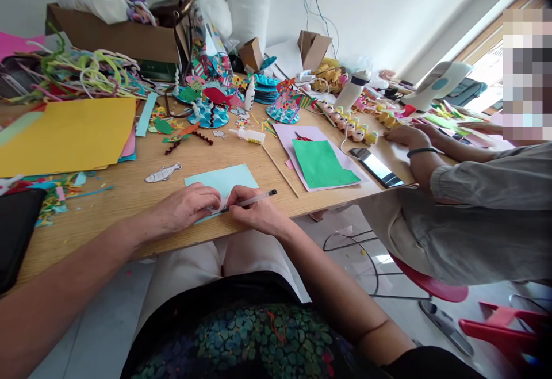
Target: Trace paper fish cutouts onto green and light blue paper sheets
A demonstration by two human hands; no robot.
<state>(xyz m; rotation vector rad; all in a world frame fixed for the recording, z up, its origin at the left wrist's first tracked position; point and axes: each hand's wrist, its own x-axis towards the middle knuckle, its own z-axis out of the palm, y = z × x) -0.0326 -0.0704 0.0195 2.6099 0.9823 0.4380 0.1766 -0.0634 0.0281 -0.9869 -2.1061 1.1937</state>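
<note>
A light blue sheet of paper (222, 179) lies at the near edge of the wooden table (129, 195). My left hand (185, 206) rests on its near left corner with the fingers curled, pressing down a small white piece. My right hand (254, 209) is closed around a pen (252, 201), whose tip touches the paper between both hands. A grey paper fish cut-out (163, 173) lies just left of the sheet.
A green sheet (323, 163) on pink paper, a thin wooden stick (280, 171), a glue bottle (248, 134) and a phone (376, 167) lie to the right. A yellow sheet (69, 134) is at left. Colourful paper crafts and boxes crowd the back. Another person's hands (407, 136) rest at right.
</note>
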